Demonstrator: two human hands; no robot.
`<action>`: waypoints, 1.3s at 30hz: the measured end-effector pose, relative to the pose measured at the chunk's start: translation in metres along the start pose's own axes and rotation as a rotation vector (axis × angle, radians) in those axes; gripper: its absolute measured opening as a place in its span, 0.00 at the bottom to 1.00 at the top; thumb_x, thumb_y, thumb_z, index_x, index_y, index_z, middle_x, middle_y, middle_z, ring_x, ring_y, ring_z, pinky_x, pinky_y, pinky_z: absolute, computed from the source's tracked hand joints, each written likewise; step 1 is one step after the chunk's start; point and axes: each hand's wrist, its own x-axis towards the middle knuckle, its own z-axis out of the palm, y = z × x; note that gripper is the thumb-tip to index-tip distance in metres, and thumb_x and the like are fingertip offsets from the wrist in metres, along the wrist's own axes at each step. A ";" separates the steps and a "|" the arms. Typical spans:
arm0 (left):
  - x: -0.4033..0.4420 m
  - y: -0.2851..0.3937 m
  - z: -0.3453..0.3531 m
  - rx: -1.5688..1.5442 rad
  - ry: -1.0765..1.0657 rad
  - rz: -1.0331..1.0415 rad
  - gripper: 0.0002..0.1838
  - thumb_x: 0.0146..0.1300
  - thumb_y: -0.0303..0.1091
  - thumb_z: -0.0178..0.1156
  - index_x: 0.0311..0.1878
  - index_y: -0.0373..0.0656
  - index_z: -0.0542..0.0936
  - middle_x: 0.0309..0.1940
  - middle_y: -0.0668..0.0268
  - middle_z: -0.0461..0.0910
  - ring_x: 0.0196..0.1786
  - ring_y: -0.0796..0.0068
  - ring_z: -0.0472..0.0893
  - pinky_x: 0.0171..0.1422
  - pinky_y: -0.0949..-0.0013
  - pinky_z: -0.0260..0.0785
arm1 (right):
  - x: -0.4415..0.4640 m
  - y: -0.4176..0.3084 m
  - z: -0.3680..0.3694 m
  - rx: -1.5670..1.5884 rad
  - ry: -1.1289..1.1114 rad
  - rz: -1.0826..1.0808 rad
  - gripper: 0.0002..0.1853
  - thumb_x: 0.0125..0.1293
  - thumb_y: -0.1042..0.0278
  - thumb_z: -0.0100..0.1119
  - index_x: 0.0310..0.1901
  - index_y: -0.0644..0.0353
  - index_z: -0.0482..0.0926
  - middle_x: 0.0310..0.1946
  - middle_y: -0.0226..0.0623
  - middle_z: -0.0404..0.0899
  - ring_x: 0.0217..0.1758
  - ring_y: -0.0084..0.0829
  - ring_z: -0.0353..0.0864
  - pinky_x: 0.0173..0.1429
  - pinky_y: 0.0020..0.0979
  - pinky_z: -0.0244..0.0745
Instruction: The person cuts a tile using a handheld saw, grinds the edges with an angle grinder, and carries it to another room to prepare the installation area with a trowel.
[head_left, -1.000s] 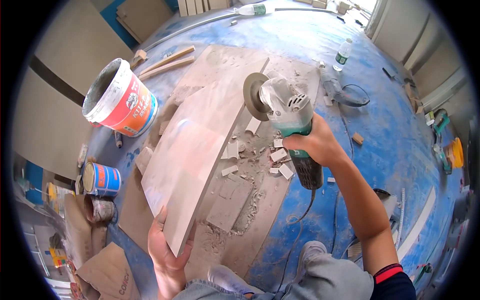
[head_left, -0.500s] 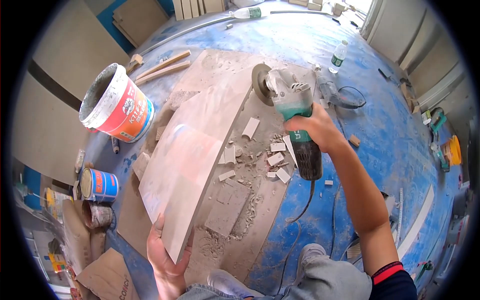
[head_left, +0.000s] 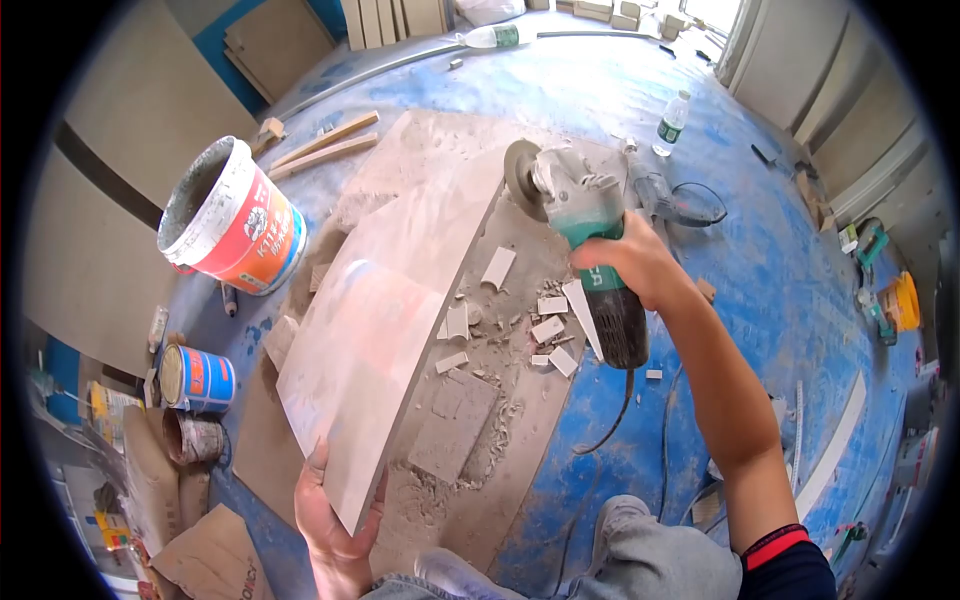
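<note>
My left hand [head_left: 340,515] grips the near corner of a large tile [head_left: 370,320], thumb on its face and fingers behind its edge. The tile slants upward away from me, its cut edge toward the right. My right hand [head_left: 635,262] is wrapped around the body of a green and grey angle grinder [head_left: 585,215]. The grinder's round disc [head_left: 524,180] is at the tile's far right corner; whether they touch I cannot tell. Below the tile lie several small tile offcuts [head_left: 499,268] in grey dust, on a dusty board [head_left: 515,470].
A large paint bucket [head_left: 235,215] and a smaller blue can [head_left: 198,377] stand on the left. Wooden strips [head_left: 325,145] lie behind. A second power tool [head_left: 660,190] and a water bottle [head_left: 673,122] are at the far right. The grinder's cord [head_left: 610,425] trails over the blue floor covering [head_left: 640,440].
The view has shifted slightly. The grinder has tipped a little, its rear end moving slightly right and down. Both hands keep their holds.
</note>
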 end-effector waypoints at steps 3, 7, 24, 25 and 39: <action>0.001 -0.002 -0.001 -0.003 -0.002 -0.004 0.19 0.75 0.38 0.51 0.60 0.34 0.73 0.49 0.55 0.84 0.49 0.61 0.86 0.57 0.58 0.82 | -0.003 -0.006 -0.003 -0.072 -0.018 -0.018 0.26 0.43 0.61 0.71 0.44 0.67 0.79 0.34 0.40 0.80 0.35 0.32 0.79 0.41 0.34 0.74; 0.001 -0.002 -0.005 -0.008 -0.008 -0.011 0.19 0.75 0.38 0.51 0.60 0.34 0.72 0.50 0.54 0.84 0.50 0.60 0.86 0.58 0.57 0.82 | 0.001 -0.009 -0.004 -0.017 -0.036 0.052 0.25 0.43 0.61 0.70 0.44 0.67 0.79 0.34 0.40 0.79 0.36 0.32 0.79 0.42 0.35 0.74; 0.001 -0.002 -0.009 0.000 -0.018 -0.009 0.20 0.75 0.40 0.49 0.61 0.36 0.72 0.52 0.56 0.83 0.52 0.60 0.85 0.58 0.56 0.80 | -0.010 -0.008 0.002 0.011 -0.028 -0.016 0.18 0.45 0.67 0.69 0.39 0.65 0.81 0.32 0.38 0.80 0.33 0.29 0.78 0.40 0.33 0.74; 0.000 -0.002 -0.006 -0.007 -0.029 0.000 0.19 0.76 0.38 0.49 0.60 0.33 0.72 0.51 0.54 0.84 0.51 0.60 0.85 0.59 0.57 0.82 | -0.008 -0.009 0.001 -0.006 -0.023 0.023 0.17 0.45 0.67 0.69 0.38 0.65 0.82 0.32 0.38 0.80 0.33 0.29 0.78 0.41 0.32 0.74; 0.003 -0.003 -0.006 -0.033 -0.043 -0.001 0.19 0.77 0.38 0.47 0.61 0.34 0.72 0.51 0.54 0.83 0.51 0.60 0.85 0.59 0.56 0.82 | -0.062 0.013 0.030 0.015 -0.210 -0.215 0.26 0.46 0.70 0.70 0.51 0.64 0.79 0.40 0.38 0.84 0.44 0.29 0.82 0.50 0.33 0.76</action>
